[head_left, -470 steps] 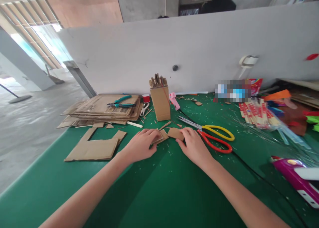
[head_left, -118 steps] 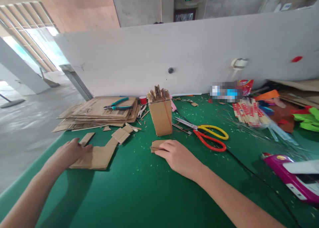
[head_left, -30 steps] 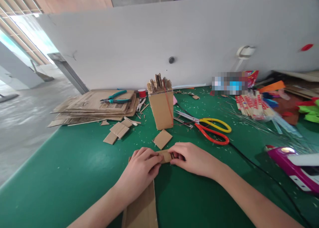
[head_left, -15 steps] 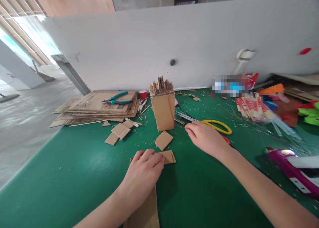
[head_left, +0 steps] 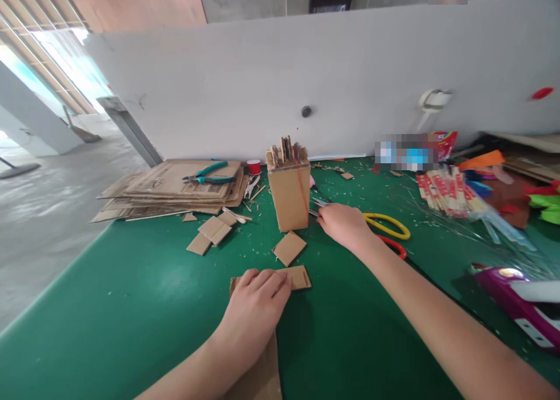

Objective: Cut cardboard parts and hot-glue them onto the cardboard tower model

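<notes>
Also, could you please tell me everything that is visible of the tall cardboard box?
The tall cardboard box stands upright on the green table. It looks like plain brown cardboard, with rough-edged strips sticking up at its top. A thin red line, perhaps thread, runs down its front near the right edge. A small cardboard square lies just before its base; contact is unclear. The right hand is beside it, with a gap.

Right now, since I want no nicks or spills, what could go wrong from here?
The right hand is close to the scissor blades, so it could get nicked. The upright cardboard box stands near that hand; a bump might topple it and spill the cardboard strips at its top. The cardboard piece under the left hand could slide if pressure slackens.
</notes>
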{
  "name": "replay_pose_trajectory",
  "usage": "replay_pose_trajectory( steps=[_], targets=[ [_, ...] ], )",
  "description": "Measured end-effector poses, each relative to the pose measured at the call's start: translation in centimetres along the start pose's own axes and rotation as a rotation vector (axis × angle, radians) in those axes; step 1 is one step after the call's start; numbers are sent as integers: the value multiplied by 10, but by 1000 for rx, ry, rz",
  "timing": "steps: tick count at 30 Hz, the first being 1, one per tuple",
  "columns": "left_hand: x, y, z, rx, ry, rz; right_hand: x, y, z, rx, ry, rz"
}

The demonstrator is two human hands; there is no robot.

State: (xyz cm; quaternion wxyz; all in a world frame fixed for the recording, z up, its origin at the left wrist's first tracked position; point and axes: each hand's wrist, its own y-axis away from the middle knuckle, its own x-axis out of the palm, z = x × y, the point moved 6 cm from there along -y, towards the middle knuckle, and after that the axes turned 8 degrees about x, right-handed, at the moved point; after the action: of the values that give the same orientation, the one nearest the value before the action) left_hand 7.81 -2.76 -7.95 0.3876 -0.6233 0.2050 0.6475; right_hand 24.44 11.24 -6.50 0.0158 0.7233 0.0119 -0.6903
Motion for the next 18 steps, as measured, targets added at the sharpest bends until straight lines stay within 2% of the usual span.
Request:
replay_pose_trajectory(
  steps=[7, 12, 15, 18],
  targets=[
    [-3, -1, -1, -10, -1, 18, 2, -4, 4, 63, 48, -2],
    [-2, 0, 1, -18, 41, -4, -13, 17, 7, 30, 80, 21],
    [-2, 0, 1, -19, 34, -28, -26, 43, 20, -83, 74, 84],
    [-1, 0, 1, -12, 22, -44, -34, 68, 47, -307, -29, 184]
  ],
)
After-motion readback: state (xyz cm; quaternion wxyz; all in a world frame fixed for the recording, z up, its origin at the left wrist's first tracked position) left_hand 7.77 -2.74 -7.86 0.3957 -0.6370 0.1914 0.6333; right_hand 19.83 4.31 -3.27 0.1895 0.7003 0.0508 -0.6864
